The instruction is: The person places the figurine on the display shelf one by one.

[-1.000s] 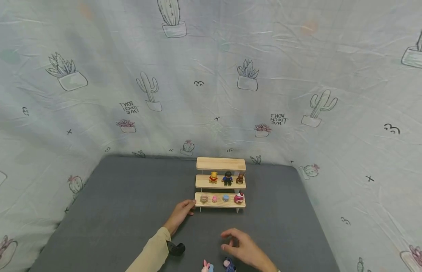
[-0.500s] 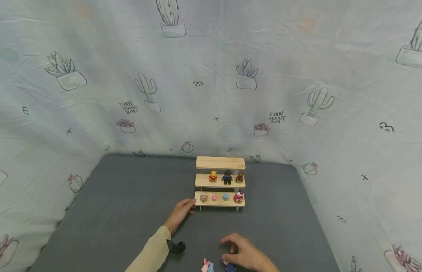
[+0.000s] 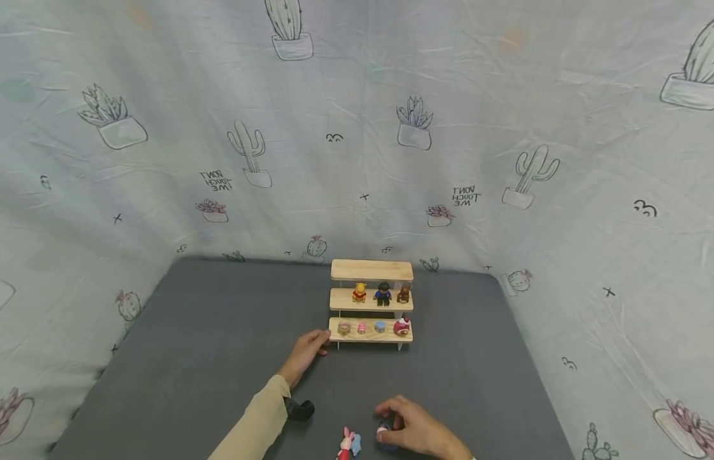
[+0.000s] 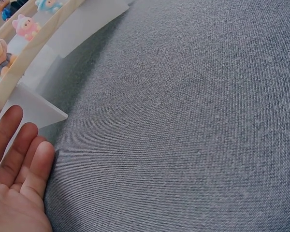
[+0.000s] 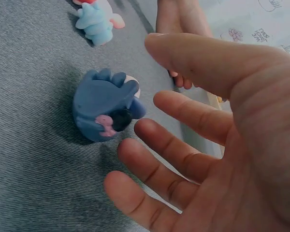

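My left hand [image 3: 303,354] is at the left end of a three-tier wooden display stand [image 3: 371,269], its fingertips right at the lowest shelf's corner. The left wrist view shows these fingers [image 4: 26,140] fairly straight beside the clear leg; the thumb is hidden. My right hand [image 3: 417,429] hovers around a dark blue donkey figurine [image 5: 99,106] with a pink bow on its tail. The right wrist view has its thumb and fingers spread, with the figurine just beyond the fingertips. Left of it lie a pink-eared figurine [image 3: 344,444] in red and a light blue one [image 3: 356,445].
A bear figurine in red [image 3: 359,293], a black-haired figure [image 3: 382,294] and a brown figurine [image 3: 403,294] stand on the middle shelf. Several small figurines line the lowest shelf, with a red-and-white one [image 3: 401,326] at its right end. Printed cloth [image 3: 362,128] walls surround the grey table [image 3: 247,306].
My right hand has lowered toward the donkey figurine, its thumb now overlapping it. The left hand stays at the shelf corner. The head view has tilted slightly down.
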Motion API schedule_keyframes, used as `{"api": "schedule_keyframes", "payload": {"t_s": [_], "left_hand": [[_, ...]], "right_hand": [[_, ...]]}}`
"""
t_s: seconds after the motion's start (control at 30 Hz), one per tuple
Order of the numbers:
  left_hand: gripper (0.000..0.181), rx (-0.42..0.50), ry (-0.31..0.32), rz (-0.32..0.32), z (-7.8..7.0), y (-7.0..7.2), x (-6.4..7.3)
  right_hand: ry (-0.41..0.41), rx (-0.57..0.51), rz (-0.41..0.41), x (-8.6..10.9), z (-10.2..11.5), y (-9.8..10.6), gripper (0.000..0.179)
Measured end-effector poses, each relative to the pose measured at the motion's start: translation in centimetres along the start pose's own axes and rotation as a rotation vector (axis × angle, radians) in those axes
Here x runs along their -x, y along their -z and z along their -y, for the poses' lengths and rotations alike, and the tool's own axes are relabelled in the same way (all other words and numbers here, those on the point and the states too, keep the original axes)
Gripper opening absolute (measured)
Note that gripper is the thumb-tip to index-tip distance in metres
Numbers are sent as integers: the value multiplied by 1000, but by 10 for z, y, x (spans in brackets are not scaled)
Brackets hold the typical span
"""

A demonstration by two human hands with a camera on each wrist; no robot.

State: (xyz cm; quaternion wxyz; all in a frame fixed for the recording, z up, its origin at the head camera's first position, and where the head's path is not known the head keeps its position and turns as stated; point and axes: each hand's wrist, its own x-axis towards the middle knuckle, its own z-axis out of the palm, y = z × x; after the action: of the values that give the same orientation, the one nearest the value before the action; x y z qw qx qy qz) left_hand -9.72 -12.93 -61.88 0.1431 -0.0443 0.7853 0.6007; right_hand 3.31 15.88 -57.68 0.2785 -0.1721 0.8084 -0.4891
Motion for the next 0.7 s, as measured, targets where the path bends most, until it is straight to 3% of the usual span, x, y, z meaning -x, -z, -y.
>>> {"api": "schedule_keyframes", "payload": {"t_s": [0.43,0.7], "left_hand": [[45,37,-8,-11,-3,-1,1],[45,48,13,-15,-4,-2,3]], "right_hand": [[-21,68,-9,8,-3,-5,31],[-3,126,-68,7,-1,-9,28]]}}
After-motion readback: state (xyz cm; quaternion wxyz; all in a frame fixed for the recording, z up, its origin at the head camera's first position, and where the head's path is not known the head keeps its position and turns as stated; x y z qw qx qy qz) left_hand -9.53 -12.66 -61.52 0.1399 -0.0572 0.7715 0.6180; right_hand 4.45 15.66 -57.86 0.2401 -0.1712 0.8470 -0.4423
